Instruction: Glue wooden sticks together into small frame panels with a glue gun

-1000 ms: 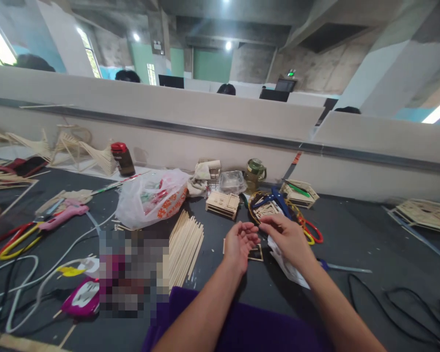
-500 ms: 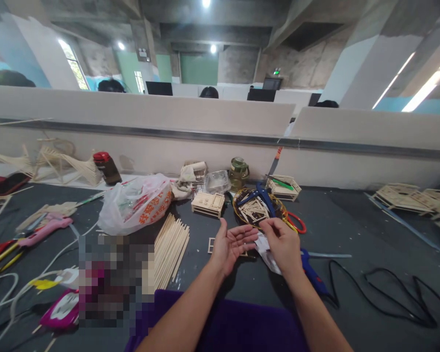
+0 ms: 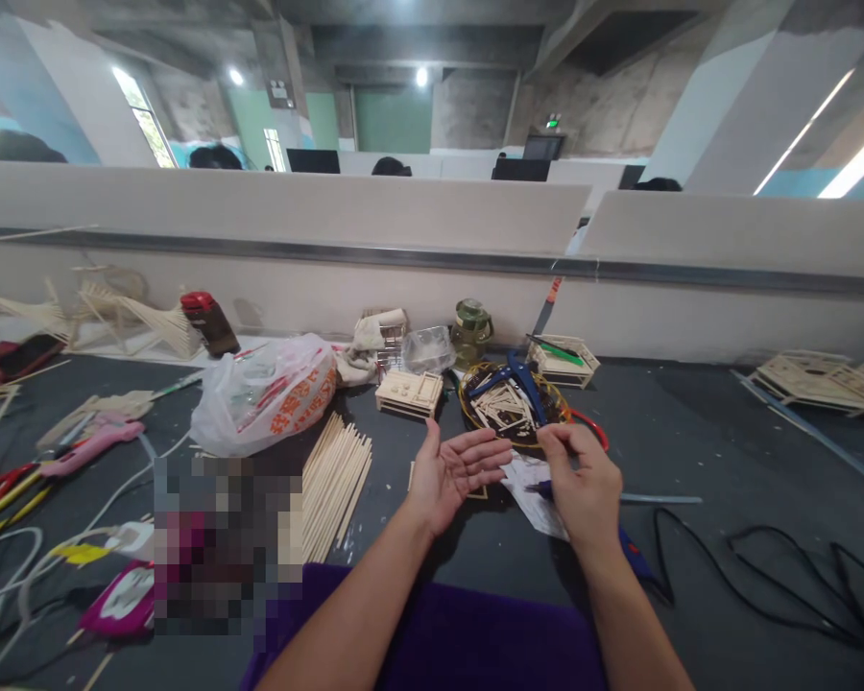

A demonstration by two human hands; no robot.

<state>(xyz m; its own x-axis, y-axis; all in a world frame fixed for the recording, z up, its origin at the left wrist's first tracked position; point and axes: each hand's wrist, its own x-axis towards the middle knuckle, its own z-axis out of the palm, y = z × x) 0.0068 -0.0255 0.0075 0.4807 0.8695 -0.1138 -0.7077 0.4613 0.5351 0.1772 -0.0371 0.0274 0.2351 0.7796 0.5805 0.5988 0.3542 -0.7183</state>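
My left hand [image 3: 452, 472] is open, palm turned up, fingers stretched toward the right hand, and nothing shows on the palm. Beneath it, partly covered, lies a small wooden stick frame [image 3: 478, 492]. To its right my right hand [image 3: 585, 480] is closed in a pinch, thumb against forefinger; whatever it holds is too small to make out. Under that hand are a crumpled white sheet [image 3: 537, 497] and a blue glue gun [image 3: 635, 557], mostly hidden by the wrist. Just beyond the fingers stands a round basket [image 3: 468, 415] with small stick pieces and a blue tool [image 3: 524, 379].
A bundle of thin wooden sticks [image 3: 338, 480] lies left of my hands. Behind it are a plastic bag [image 3: 266, 398] and a small wooden model [image 3: 409, 393]. A black cable [image 3: 756, 600] loops at right. Pink-handled tool [image 3: 97, 446] and power strip [image 3: 122, 600] sit at left.
My right hand has moved right, away from the left palm, still pinched. The left hand stays open in nearly the same place. More of the white sheet shows.
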